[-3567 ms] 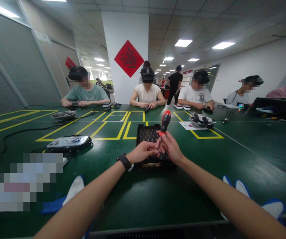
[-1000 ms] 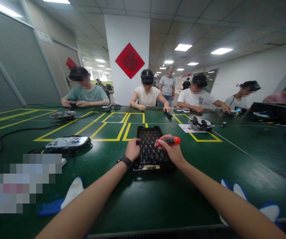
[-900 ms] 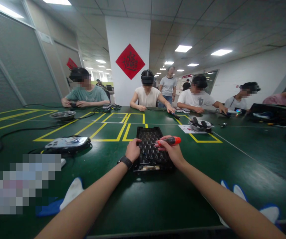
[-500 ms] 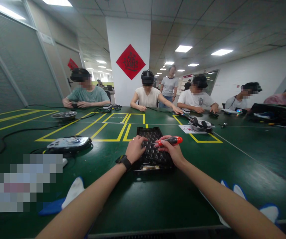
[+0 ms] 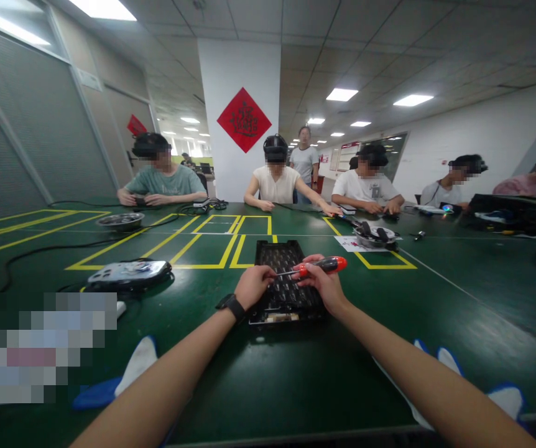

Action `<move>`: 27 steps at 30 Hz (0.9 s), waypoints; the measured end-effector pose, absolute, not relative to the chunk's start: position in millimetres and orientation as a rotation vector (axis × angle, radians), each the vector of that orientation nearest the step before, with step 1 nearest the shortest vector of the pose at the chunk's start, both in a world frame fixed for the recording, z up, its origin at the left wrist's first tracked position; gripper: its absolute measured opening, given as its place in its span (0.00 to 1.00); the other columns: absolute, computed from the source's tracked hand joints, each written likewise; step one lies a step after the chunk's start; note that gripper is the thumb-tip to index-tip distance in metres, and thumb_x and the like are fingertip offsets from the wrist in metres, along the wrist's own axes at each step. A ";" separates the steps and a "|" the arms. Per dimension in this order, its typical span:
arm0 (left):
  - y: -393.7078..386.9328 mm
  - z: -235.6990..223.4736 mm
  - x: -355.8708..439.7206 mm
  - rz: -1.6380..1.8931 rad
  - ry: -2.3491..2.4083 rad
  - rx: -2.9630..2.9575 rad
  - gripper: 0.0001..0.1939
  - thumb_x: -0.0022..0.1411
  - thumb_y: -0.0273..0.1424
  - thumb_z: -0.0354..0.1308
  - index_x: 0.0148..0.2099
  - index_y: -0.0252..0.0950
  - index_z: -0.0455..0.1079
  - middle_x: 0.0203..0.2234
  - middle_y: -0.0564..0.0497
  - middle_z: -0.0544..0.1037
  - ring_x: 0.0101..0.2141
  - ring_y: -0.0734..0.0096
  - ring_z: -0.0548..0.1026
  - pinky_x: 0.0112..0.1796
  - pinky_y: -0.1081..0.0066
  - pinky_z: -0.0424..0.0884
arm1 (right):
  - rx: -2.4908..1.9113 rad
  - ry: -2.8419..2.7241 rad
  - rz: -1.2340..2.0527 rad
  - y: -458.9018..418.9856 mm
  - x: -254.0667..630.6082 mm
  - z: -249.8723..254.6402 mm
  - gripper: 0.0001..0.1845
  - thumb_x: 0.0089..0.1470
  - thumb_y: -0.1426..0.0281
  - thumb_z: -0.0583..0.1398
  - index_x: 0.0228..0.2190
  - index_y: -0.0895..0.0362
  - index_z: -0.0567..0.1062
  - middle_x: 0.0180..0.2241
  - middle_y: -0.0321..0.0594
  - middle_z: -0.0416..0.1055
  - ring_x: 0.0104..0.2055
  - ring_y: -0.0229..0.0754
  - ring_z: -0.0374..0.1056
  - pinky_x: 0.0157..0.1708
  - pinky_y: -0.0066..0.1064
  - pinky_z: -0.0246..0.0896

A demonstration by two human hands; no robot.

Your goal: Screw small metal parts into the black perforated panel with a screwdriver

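Note:
A red and black screwdriver (image 5: 326,265) lies nearly level in my right hand (image 5: 323,281), its handle gripped by the fingers and its shaft pointing left. My left hand (image 5: 254,287) has its fingers pinched together at the tip end of the shaft; whether they hold the tip or something tiny there, I cannot make out. Beneath both hands is a black rectangular case (image 5: 286,302) with rows of small shiny parts inside and a pale piece along its near edge. A dark watch sits on my left wrist.
Left of the case lies a device with a pale top (image 5: 130,274) and cables. Blue-and-white gloves (image 5: 138,367) lie near the front edge, partly under my forearms. A metal bowl (image 5: 121,220) and a bowl with dark items (image 5: 375,235) stand farther back. Several people sit across the table.
The left fingers have drawn together at the screwdriver's tip, and the screwdriver has shifted slightly right. The standing person in the background has moved left.

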State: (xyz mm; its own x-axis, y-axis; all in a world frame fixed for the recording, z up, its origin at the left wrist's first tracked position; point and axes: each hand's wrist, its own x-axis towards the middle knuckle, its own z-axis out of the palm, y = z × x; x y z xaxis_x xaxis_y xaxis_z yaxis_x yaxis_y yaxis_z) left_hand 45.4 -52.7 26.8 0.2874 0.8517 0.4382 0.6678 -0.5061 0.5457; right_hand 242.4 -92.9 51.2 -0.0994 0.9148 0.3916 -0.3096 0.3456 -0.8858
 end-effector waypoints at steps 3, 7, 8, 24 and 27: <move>-51.4 24.8 46.3 1.097 1.307 2.208 0.09 0.51 0.21 0.53 0.34 0.34 0.72 0.28 0.49 0.77 0.31 0.70 0.74 0.35 0.72 0.68 | -0.611 -1.259 1.162 -93.2 242.7 52.1 0.10 0.49 0.65 0.57 0.35 0.55 0.67 0.33 0.40 0.74 0.32 0.40 0.72 0.27 0.29 0.69; -49.1 23.2 48.3 1.210 1.154 1.968 0.13 0.50 0.18 0.53 0.39 0.33 0.68 0.33 0.48 0.76 0.29 0.74 0.75 0.33 0.73 0.70 | -0.590 -1.359 1.137 -95.6 242.8 54.4 0.11 0.44 0.69 0.62 0.34 0.55 0.69 0.39 0.39 0.72 0.39 0.41 0.71 0.40 0.35 0.67; -48.5 22.9 48.7 1.246 1.160 1.915 0.14 0.49 0.19 0.55 0.41 0.33 0.67 0.36 0.47 0.76 0.27 0.75 0.74 0.33 0.73 0.70 | -0.591 -1.376 1.123 -95.5 243.0 54.4 0.12 0.43 0.70 0.63 0.33 0.55 0.69 0.40 0.39 0.72 0.40 0.41 0.71 0.43 0.36 0.66; -51.3 24.2 52.3 1.334 1.021 1.808 0.20 0.47 0.24 0.59 0.46 0.34 0.65 0.42 0.48 0.73 0.29 0.77 0.74 0.36 0.73 0.72 | -0.619 -1.125 1.053 -80.2 240.7 45.6 0.16 0.50 0.59 0.57 0.36 0.55 0.61 0.31 0.39 0.74 0.30 0.37 0.72 0.32 0.29 0.68; -51.4 23.3 53.3 1.338 0.978 1.778 0.20 0.46 0.23 0.59 0.44 0.34 0.66 0.44 0.47 0.72 0.32 0.76 0.75 0.36 0.73 0.72 | -0.621 -1.144 1.049 -79.3 240.5 43.8 0.15 0.51 0.60 0.56 0.36 0.55 0.61 0.31 0.40 0.74 0.30 0.37 0.72 0.32 0.29 0.68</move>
State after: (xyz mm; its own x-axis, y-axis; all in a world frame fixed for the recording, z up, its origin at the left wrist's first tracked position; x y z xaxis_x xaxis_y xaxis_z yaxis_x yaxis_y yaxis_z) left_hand 53.3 -51.4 23.3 0.1828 0.8764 0.4456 0.1579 -0.4735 0.8665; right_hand 240.5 -79.3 43.8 0.0514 0.9040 0.4245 -0.3443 0.4151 -0.8421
